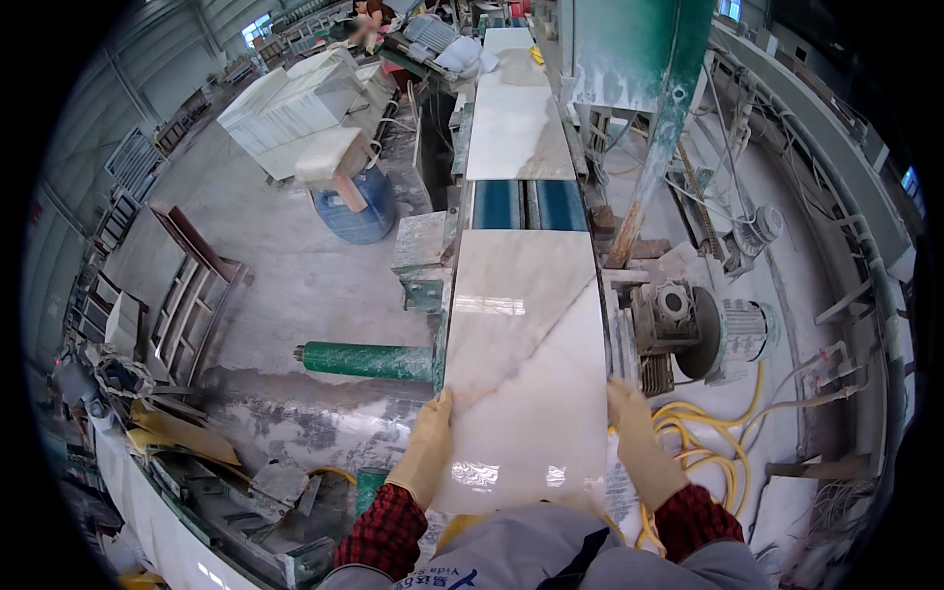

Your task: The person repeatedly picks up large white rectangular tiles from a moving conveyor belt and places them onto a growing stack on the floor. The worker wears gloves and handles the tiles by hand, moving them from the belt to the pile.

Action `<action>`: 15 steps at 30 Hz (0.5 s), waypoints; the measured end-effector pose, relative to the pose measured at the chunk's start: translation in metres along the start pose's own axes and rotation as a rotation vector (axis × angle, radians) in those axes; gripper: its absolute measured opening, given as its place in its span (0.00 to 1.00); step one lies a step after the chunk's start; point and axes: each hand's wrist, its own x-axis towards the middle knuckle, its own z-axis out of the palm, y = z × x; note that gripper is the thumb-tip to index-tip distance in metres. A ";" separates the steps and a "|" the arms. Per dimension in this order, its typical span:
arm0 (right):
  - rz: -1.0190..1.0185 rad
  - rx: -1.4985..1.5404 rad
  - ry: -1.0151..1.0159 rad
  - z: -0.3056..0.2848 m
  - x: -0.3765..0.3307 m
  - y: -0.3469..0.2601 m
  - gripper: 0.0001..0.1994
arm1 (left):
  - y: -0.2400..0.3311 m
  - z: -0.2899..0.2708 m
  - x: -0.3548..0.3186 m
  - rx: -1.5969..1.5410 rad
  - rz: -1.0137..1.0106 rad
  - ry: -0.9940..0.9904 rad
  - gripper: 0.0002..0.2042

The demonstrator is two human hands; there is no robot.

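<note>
A polished, veined marble slab [526,359] is laid flat between two gloved hands set apart.
Its left long edge is touched by the left hand [427,441], its right by the right hand [641,441]; how firmly the fingers are closed cannot be told. The long axis is pointed straight ahead, away from the torso. Beyond the hands, blue conveyor belts [499,206] are exposed before another slab [506,123]. A green roller [369,359] is seen ahead-left of the left hand; yellow hose [730,470] is looped beside the right.
</note>
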 end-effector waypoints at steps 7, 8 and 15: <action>0.423 -0.195 -0.275 -0.011 -0.078 -0.002 0.29 | 0.037 -0.009 0.014 -0.597 -0.028 -0.187 0.29; 0.441 -0.268 -0.198 -0.009 -0.071 -0.001 0.30 | 0.033 -0.024 0.000 -0.492 0.074 -0.281 0.29; 0.436 -0.293 -0.037 -0.001 -0.027 0.009 0.36 | 0.002 -0.008 -0.052 -0.595 -0.312 -0.201 0.32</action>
